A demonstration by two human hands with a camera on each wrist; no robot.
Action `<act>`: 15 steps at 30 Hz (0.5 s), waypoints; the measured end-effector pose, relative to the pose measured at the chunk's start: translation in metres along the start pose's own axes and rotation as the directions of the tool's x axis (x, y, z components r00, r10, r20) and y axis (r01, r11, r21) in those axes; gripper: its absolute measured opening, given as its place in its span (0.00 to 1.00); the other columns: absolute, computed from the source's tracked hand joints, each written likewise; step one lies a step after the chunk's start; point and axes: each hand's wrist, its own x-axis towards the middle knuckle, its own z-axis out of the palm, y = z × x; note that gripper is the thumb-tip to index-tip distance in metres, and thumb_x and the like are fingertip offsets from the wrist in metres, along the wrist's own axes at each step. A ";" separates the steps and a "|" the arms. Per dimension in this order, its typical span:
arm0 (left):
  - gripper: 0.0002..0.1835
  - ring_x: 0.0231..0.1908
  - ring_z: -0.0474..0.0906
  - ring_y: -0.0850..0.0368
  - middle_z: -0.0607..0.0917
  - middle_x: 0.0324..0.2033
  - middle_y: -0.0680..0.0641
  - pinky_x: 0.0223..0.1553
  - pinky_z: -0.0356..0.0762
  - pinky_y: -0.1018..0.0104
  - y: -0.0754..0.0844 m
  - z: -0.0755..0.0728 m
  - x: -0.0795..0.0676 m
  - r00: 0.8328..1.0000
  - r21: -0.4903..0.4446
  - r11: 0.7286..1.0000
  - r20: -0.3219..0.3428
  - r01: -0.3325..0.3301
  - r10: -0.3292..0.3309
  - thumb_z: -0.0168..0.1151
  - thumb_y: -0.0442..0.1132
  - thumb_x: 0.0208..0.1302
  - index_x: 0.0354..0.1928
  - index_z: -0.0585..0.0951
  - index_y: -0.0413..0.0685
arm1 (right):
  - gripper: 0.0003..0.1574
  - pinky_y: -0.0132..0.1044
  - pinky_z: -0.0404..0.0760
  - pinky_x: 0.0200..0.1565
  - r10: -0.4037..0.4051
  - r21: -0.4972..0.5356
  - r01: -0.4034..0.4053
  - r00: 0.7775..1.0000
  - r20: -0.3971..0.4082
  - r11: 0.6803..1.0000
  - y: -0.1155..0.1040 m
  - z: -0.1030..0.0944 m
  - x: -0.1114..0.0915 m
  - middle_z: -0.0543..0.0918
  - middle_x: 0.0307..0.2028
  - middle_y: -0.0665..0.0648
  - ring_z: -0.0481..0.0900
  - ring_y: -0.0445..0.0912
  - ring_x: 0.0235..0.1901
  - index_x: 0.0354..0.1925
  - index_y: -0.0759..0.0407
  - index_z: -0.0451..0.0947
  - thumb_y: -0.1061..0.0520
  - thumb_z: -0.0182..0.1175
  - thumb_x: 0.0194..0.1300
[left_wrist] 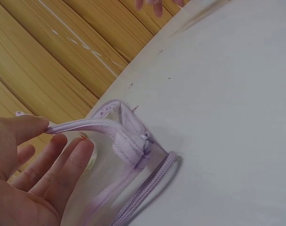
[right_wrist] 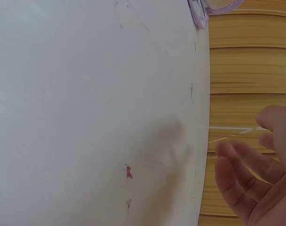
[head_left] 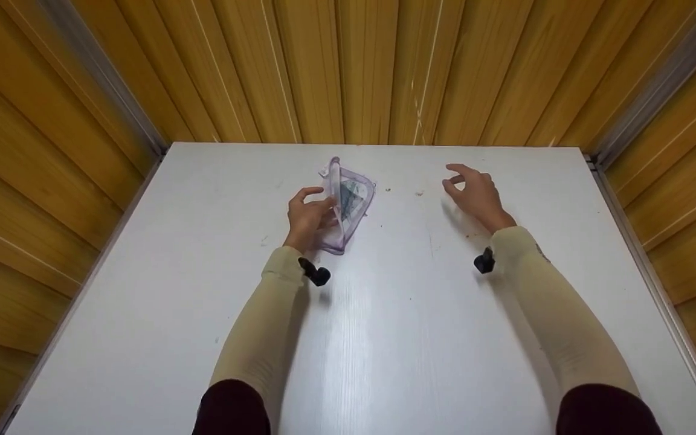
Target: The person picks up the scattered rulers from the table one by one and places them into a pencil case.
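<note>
A clear zip pouch [head_left: 354, 205] with lilac edging stands open toward the left on the white table, left of its middle. Something blue-green shows through its side. With thumb and finger, my left hand [head_left: 309, 219] pinches the lilac edge at the pouch's opening. In the left wrist view, that pinched edging [left_wrist: 86, 123] is lifted into an arc, and a braided lilac cord [left_wrist: 150, 188] hangs at the near side. My right hand [head_left: 475, 196] hovers over the table to the right, fingers loosely bent, holding nothing.
The white table [head_left: 414, 338] carries small stains and scratches. A yellow wood-plank wall [head_left: 366, 72] rises behind it, and similar panels with metal posts flank both sides. A small black camera sits on each wrist.
</note>
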 end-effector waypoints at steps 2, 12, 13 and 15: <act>0.24 0.39 0.90 0.47 0.89 0.43 0.42 0.40 0.88 0.55 -0.001 -0.001 0.000 1.000 -0.002 1.000 -0.001 0.003 -0.003 0.71 0.37 0.66 0.63 0.77 0.48 | 0.32 0.62 0.72 0.63 0.003 0.001 -0.003 1.000 0.002 1.000 0.002 -0.002 -0.001 0.83 0.59 0.64 0.77 0.63 0.60 0.74 0.52 0.68 0.47 0.57 0.77; 0.28 0.37 0.90 0.46 0.89 0.43 0.40 0.37 0.88 0.55 -0.001 0.000 0.001 0.999 0.005 1.000 -0.008 -0.031 0.031 0.72 0.38 0.66 0.66 0.76 0.44 | 0.31 0.60 0.75 0.59 -0.016 0.013 0.016 0.999 -0.048 1.000 0.010 -0.008 -0.004 0.85 0.55 0.67 0.82 0.62 0.53 0.72 0.54 0.71 0.48 0.57 0.77; 0.28 0.37 0.90 0.47 0.89 0.43 0.41 0.36 0.88 0.56 -0.001 0.000 0.001 0.999 0.010 0.999 -0.013 -0.033 0.033 0.72 0.38 0.66 0.66 0.75 0.44 | 0.31 0.60 0.75 0.59 -0.012 0.011 0.013 0.999 -0.048 1.000 0.010 -0.008 -0.004 0.85 0.55 0.67 0.81 0.63 0.54 0.72 0.54 0.71 0.48 0.57 0.77; 0.29 0.37 0.90 0.47 0.89 0.43 0.41 0.36 0.88 0.56 -0.002 0.000 0.002 0.999 0.008 0.999 -0.020 -0.038 0.038 0.72 0.37 0.65 0.67 0.74 0.45 | 0.31 0.60 0.75 0.59 -0.005 0.007 0.006 0.999 -0.045 1.000 0.011 -0.007 -0.004 0.85 0.55 0.67 0.81 0.63 0.54 0.72 0.54 0.70 0.48 0.57 0.77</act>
